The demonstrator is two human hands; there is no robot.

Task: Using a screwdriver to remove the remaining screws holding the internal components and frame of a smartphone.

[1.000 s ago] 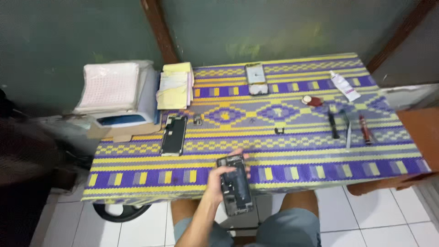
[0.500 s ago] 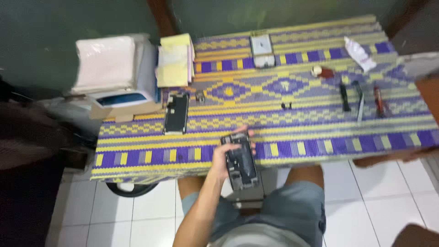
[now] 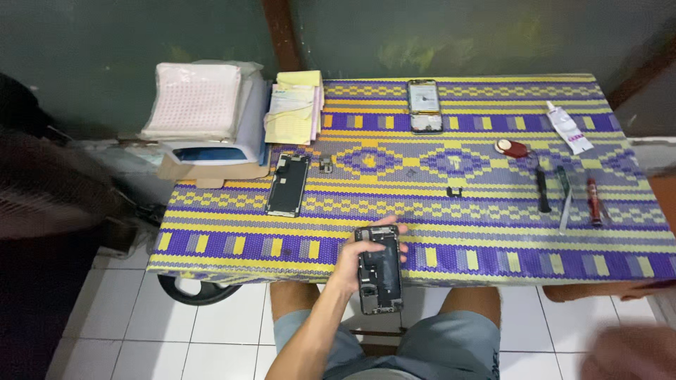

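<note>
A person seated at a table (image 3: 493, 232) draped in a purple-and-yellow woven mat works over an opened black smartphone body with its internals exposed (image 3: 379, 271), which lies at the mat's near edge, at six o'clock. At nine o'clock from it, off the mat's far-left corner, a stack of pale pink and white paper pads (image 3: 193, 102) rests on a white-and-blue box (image 3: 211, 151); beside it lies a sheaf of yellow and pink receipt slips (image 3: 294, 112). At ten o'clock from the opened phone sits a detached black rectangular phone screen (image 3: 287, 184), face up, with a small metal part (image 3: 326, 165) just beyond it. The left hand (image 3: 355, 257) wraps the opened phone from its left side, thumb and fingers closed around its edges. At twelve o'clock, near the far edge, lies a second phone with a yellowish lit display (image 3: 424, 105). Toward two o'clock sit a small red oval object (image 3: 512, 148), a black-handled tool (image 3: 543, 193), slim metal tweezers (image 3: 565, 197), a red-handled screwdriver (image 3: 593, 200) and a white glue tube (image 3: 569, 127). The right hand (image 3: 627, 352) is a blur at the lower right corner; its grip cannot be told.
</note>
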